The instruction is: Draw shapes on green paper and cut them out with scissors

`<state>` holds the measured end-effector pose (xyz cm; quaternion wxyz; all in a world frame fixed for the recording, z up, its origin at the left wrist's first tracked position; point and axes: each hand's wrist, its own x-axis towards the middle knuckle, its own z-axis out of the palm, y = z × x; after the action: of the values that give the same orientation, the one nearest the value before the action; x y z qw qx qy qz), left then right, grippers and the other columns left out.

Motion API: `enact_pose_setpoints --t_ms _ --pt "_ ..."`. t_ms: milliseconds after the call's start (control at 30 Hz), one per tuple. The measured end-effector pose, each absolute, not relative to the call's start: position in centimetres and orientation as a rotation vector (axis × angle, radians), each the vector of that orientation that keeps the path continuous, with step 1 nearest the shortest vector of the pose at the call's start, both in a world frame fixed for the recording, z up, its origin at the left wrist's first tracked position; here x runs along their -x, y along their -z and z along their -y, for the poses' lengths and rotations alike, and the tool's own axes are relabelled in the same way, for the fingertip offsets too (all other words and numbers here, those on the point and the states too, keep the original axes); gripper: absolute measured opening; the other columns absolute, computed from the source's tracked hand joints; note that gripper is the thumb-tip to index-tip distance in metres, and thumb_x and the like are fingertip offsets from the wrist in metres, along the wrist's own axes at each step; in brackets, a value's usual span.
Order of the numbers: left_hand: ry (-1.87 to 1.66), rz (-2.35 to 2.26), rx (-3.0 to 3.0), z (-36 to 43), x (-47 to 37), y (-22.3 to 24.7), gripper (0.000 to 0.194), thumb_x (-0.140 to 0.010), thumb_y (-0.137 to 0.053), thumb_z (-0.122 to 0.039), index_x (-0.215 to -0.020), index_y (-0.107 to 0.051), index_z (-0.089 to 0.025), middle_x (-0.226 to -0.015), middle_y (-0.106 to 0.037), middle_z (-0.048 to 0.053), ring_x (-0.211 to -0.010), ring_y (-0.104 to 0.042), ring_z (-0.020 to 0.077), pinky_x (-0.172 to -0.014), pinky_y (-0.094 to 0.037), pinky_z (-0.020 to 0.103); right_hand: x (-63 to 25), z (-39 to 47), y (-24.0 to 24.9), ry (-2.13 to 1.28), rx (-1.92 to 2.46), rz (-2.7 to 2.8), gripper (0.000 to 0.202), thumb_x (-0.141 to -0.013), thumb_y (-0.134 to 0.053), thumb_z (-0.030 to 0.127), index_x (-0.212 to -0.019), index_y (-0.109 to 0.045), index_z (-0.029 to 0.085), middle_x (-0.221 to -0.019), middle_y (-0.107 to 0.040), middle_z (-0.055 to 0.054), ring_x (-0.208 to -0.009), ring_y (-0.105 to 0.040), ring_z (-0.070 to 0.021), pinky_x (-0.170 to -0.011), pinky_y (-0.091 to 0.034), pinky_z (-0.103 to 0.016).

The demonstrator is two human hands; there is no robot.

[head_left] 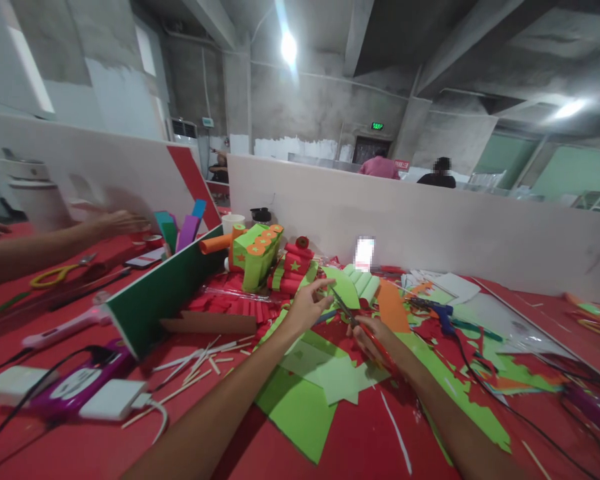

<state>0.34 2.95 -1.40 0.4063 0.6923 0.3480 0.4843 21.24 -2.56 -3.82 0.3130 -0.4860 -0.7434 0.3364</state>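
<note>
Near the centre, my left hand [309,305] pinches a piece of light green paper [344,285] between thumb and fingers. Just to its right, my right hand [373,335] is wrapped round red-handled scissors [386,355], whose dark blades point up and left and touch or lie very near the green paper. Below both hands, pale green star-shaped pieces [339,377] lie on a larger green sheet [300,407]. Behind my hands are pale green rolls [365,285] and an orange sheet [393,305].
Green and red rolled bundles [295,267] stand at the back. A dark green divider [155,300] and a power strip [83,385] are on the left. A blue glue gun [444,315] with its cable lies among scraps at right. Another person's arm [65,241] reaches in at far left.
</note>
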Motion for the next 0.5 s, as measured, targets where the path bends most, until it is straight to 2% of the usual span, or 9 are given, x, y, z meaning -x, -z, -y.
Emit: enact_pose_setpoints --t_ms 200,500 --pt "-1.246 -0.866 -1.712 -2.66 -0.42 0.93 0.047 -0.075 -0.066 -0.032 -0.119 -0.061 -0.014 -0.053 -0.048 -0.004 -0.052 -0.047 0.0117 -0.049 -0.035 0.022 -20.81 3.09 2.87 -0.865 1.286 1.954 0.049 -0.086 -0.045 0.062 -0.082 -0.061 0.016 -0.061 -0.053 0.000 -0.048 -0.047 -0.0108 -0.044 -0.035 -0.021" --pt "-1.266 -0.865 -1.702 -2.18 -0.38 0.91 0.050 -0.076 -0.065 -0.035 -0.122 -0.058 -0.018 -0.057 -0.045 -0.005 -0.050 -0.039 0.0099 -0.048 -0.032 0.021 -20.81 3.28 2.74 -0.859 1.309 1.936 0.049 -0.086 -0.046 0.063 -0.084 -0.060 0.016 -0.060 -0.052 0.000 -0.048 -0.046 -0.0114 -0.044 -0.035 -0.021"
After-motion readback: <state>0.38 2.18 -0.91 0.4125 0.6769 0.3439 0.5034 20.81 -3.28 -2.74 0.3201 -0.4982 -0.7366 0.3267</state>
